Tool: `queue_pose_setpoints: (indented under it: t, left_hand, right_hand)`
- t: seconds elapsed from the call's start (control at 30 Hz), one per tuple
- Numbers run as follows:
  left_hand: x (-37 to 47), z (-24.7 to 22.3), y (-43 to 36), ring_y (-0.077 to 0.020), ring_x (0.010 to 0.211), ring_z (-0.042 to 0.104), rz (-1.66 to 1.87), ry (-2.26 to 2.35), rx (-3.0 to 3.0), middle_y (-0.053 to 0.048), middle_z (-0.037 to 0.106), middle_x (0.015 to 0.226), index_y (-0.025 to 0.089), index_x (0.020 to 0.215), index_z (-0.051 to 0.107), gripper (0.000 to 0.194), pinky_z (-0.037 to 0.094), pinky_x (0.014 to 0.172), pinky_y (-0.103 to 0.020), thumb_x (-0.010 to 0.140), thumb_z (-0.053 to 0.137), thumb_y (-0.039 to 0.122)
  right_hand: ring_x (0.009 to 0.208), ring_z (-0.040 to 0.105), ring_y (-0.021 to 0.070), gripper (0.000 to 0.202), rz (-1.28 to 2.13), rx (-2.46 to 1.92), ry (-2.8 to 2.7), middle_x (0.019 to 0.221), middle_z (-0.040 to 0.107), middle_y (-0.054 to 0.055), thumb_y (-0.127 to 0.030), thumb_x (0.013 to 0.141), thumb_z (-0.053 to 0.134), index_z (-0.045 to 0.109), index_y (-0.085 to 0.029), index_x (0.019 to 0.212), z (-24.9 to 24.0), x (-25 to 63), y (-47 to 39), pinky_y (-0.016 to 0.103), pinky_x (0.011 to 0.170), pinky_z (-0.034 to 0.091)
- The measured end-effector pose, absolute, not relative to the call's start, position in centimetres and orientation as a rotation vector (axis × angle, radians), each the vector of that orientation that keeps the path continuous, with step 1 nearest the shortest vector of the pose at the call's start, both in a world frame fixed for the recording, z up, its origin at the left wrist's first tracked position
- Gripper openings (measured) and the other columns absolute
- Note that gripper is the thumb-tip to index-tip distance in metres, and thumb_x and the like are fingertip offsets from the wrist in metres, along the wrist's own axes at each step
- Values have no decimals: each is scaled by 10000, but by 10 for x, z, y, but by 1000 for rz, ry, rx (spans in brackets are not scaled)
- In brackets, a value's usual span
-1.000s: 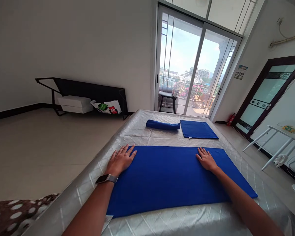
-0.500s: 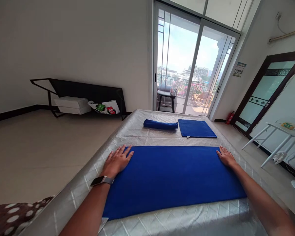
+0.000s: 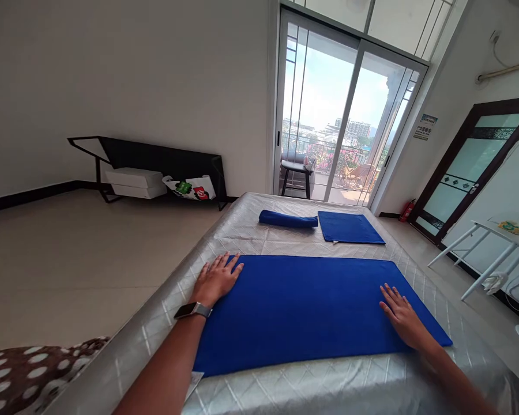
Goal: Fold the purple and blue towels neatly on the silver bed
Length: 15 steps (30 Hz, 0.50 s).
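Observation:
A large blue cloth point(image 3: 303, 311) lies flat on the silver quilted bed cover point(image 3: 311, 386). My left hand point(image 3: 218, 279), a watch point(image 3: 193, 310) on its wrist, rests with spread fingers on the cloth's far left corner. Over the right part of the cloth is my right hand point(image 3: 400, 314), palm down, fingers apart, holding nothing. Beyond the cloth are a rolled blue cloth point(image 3: 288, 219) and, to its right, a folded flat blue piece point(image 3: 350, 227) with a small white tag.
A black bench point(image 3: 160, 161) with white boxes point(image 3: 136, 183) and a printed bag point(image 3: 192, 188) stands by the left wall. Brown dotted fabric point(image 3: 34, 372) is at lower left. A white table point(image 3: 506, 230) stands at right.
My right hand has moved from the cloth's far right corner toward me and inward. My left hand stays at the far left corner. The view has shifted slightly.

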<state>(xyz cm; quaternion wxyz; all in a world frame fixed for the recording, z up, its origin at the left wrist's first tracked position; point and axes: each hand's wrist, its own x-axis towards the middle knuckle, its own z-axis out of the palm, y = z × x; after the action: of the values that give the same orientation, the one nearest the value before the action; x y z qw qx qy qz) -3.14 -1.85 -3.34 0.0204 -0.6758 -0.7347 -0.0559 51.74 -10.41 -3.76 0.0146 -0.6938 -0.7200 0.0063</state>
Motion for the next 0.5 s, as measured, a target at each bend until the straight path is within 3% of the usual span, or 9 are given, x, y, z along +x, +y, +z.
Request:
queue_pose_setpoints:
  t: [0.3, 0.43, 0.5]
  left_hand:
    - [-41, -40, -18, -278, 1472, 350, -262, -2238, -2162, -83, 415, 1582, 237, 1521, 413, 606, 260, 1185, -499, 943, 303, 382]
    - [-46, -48, -16, -283, 1476, 340, -234, -2239, -2137, -109, 375, 1601, 188, 1510, 431, 615, 238, 1192, -490, 931, 301, 350]
    - [-50, -54, -14, -289, 1475, 341, -208, -2220, -2126, -114, 381, 1599, 183, 1474, 488, 597, 232, 1193, -487, 919, 314, 319]
  right_hand:
    - [1515, 225, 223, 667, 52, -2525, -1909, 1638, 292, 60, -465, 997, 182, 278, -166, 1586, -20, 565, -136, 452, 1228, 213]
    - [1499, 276, 262, 639, -77, -2712, -1700, 1605, 368, 86, -454, 995, 227, 414, -156, 1529, -8, 574, -151, 465, 1204, 267]
    - [1450, 370, 289, 594, -176, -2730, -1616, 1558, 443, 106, -458, 987, 294, 527, -173, 1454, -1, 574, -161, 459, 1159, 340]
